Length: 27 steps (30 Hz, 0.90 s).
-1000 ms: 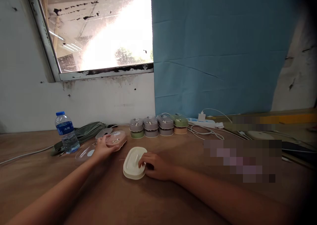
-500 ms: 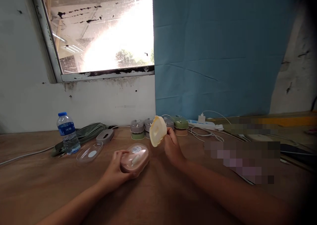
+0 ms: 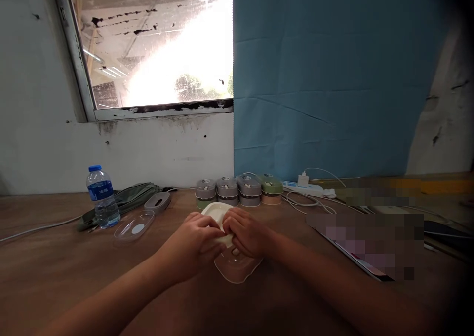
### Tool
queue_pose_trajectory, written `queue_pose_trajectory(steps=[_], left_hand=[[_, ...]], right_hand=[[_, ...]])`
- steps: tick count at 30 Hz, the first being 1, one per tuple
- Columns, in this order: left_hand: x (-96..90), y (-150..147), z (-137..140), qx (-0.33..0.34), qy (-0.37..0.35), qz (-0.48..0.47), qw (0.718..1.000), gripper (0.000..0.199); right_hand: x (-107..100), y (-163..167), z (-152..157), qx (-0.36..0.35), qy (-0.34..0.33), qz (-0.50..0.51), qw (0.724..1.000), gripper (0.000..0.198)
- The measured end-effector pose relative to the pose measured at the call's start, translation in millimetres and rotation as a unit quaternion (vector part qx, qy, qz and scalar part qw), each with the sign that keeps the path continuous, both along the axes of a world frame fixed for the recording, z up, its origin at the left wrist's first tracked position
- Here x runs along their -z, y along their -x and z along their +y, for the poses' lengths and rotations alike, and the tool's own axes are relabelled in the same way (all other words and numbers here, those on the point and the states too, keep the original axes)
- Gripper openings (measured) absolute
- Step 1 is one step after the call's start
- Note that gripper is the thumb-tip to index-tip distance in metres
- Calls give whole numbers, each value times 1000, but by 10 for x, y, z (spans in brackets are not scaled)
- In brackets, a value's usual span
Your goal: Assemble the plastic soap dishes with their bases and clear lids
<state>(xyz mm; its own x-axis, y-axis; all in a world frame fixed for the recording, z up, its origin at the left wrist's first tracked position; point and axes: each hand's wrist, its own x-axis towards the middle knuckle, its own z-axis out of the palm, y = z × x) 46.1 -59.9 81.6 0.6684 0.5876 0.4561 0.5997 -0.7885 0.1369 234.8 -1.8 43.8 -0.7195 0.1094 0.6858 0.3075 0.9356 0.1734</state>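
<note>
A cream-coloured plastic piece [image 3: 215, 208] with a raised rim is pinched between my two hands in the middle of the head view. My left hand [image 3: 192, 247] grips its left and near side, fingers bent. From the right, my right hand [image 3: 247, 231] closes its fingers on the same piece. Much of the piece is hidden by both hands. Just below them, on the table, lies a pinkish rounded container or cover [image 3: 238, 269] with a pale edge. Its far part is covered by the hands.
Several stacked oval boxes [image 3: 249, 184] stand at the back. To the left are a clear lid [image 3: 128, 230], a grey oval lid [image 3: 157, 203], a water bottle [image 3: 101, 193] and a green bag [image 3: 129, 200]. A power strip [image 3: 311, 190] with cables sits behind, right of the boxes.
My right hand has brought the cream piece down and toward me. My left hand has left the side of the pink box and moved right onto the cream piece.
</note>
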Motion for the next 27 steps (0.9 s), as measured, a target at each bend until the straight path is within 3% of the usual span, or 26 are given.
queue_pose_trajectory(steps=[3, 7, 14, 19, 23, 27], left_hand=[[58, 31, -76, -29, 32, 25, 999, 20], [199, 243, 44, -87, 56, 39, 994, 23], [631, 792, 986, -221, 55, 3, 974, 28], [836, 885, 1598, -275, 43, -12, 960, 34], [868, 862, 1862, -295, 52, -24, 954, 32], [879, 807, 1923, -310, 53, -47, 948, 29]], right_hand=[[13, 64, -41, 15, -26, -60, 998, 11], [42, 90, -50, 38, 21, -58, 997, 21], [81, 54, -5, 28, 90, -85, 992, 7], [104, 61, -12, 43, 114, -83, 989, 6], [107, 69, -16, 43, 129, -78, 988, 7], [116, 77, -12, 37, 141, -66, 987, 5]])
